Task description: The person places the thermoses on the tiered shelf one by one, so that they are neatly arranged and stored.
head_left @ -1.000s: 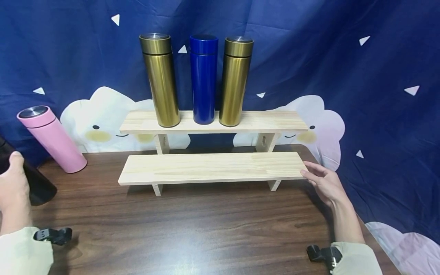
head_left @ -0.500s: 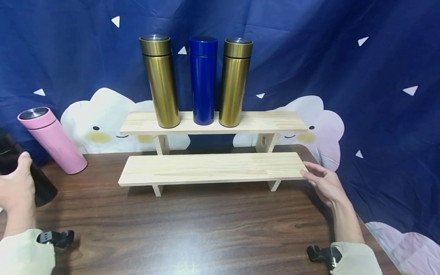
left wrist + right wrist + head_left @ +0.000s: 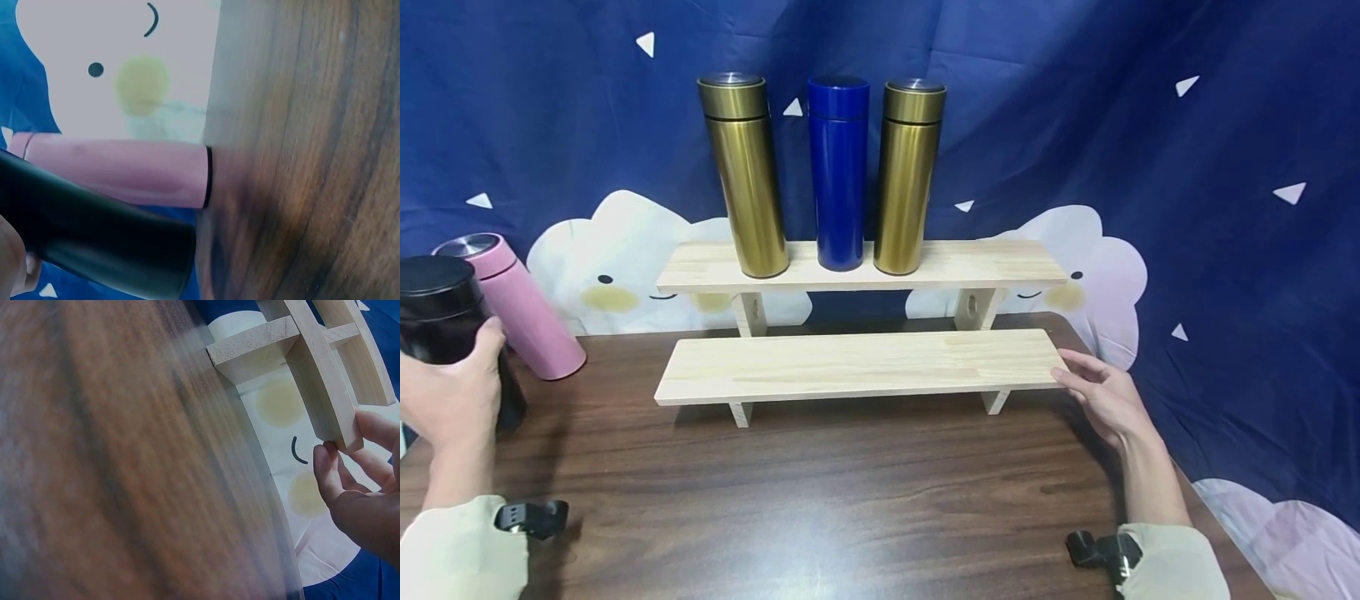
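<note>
At the far left my left hand (image 3: 460, 392) grips a black thermos bottle (image 3: 437, 321), thumb on its near right side. The left wrist view shows the black bottle (image 3: 119, 237) tilted across the front of a pink thermos bottle (image 3: 125, 172); whether its base touches the table I cannot tell. On the right, my right hand (image 3: 1101, 396) pinches the end of the lower board of a two-tier wooden shelf (image 3: 857, 367). Thumb and fingers lie on either side of that board (image 3: 322, 381) in the right wrist view.
Two gold thermos bottles (image 3: 748, 192) (image 3: 912, 192) stand on the upper board (image 3: 992, 262), with a blue one (image 3: 840, 183) between them. A dark blue cloth (image 3: 1225, 250) with clouds hangs behind. Brown wooden table (image 3: 820, 500) extends in front of the shelf.
My left hand has moved slightly right with the black bottle, whose top has swung toward upright and now overlaps the pink bottle. The right hand stays at the shelf's end.
</note>
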`<state>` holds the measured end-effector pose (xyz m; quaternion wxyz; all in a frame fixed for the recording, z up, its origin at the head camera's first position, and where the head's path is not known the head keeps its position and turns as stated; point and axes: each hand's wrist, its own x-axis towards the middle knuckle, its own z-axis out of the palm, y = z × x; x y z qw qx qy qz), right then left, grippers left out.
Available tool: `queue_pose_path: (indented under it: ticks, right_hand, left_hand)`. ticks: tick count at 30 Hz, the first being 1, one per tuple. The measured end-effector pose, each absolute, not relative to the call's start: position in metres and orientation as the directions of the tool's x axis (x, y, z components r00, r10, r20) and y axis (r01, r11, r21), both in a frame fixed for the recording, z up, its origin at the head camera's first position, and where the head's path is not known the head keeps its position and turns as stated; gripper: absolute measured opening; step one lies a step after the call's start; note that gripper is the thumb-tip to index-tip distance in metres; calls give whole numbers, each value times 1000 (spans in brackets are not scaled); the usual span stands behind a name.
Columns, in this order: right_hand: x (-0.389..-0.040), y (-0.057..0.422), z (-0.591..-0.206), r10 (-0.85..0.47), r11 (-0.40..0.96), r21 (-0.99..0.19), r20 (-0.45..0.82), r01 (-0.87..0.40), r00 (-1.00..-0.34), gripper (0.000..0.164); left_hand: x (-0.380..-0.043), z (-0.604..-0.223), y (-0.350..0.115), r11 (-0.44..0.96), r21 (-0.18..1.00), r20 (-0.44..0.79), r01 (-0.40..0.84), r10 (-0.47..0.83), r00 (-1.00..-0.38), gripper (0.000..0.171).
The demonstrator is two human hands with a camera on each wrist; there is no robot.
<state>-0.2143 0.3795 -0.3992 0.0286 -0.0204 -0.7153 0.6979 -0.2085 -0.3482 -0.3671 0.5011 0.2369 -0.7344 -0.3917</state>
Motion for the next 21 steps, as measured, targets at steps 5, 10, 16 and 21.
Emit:
queue_pose_path:
  ticks: [5,10,16,21]
  right_hand:
    - [-214,379,-399,72,18,-1000,14,-13,-997,69]
    - [-214,380,-399,73,5,-1000,22,-22,-997,63]
    - [-215,380,-399,80,24,-1000,17,-15,-997,67]
    - [-215,380,-399,82,56,-998,5,-1,-997,70]
  left_hand:
    - [-208,-364,-340,654,752,628,78,-677,-385,74]
    - [-207,-360,-333,701,703,687,118,-627,-367,74]
    - [-207,-356,-326,748,646,745,152,-574,-339,75]
    - [-206,-351,-316,785,597,784,166,-526,-330,74]
